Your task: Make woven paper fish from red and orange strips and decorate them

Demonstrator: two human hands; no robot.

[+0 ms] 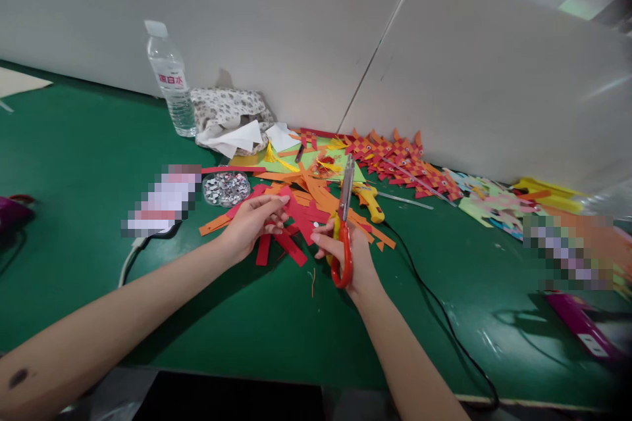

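My right hand (358,253) is closed around a pair of scissors (345,191) with red and yellow handles, the blades pointing up and away from me. Close to its fingertips shows a small white round piece (316,225). My left hand (254,223) is curled, thumb and fingers drawn together; whether something small sits between them is hidden. Both hands hover over a heap of red paper strips (296,210) and orange paper strips (316,187). Left of the heap lies a clear box of googly eyes (226,189).
A yellow glue gun (369,201) trails a black cord. Woven red-orange paper fish (395,154) line the wall. A water bottle (170,82), a patterned cloth pouch (230,108) and a blurred-out phone (165,200) are on the left. A purple power strip (580,322) lies right.
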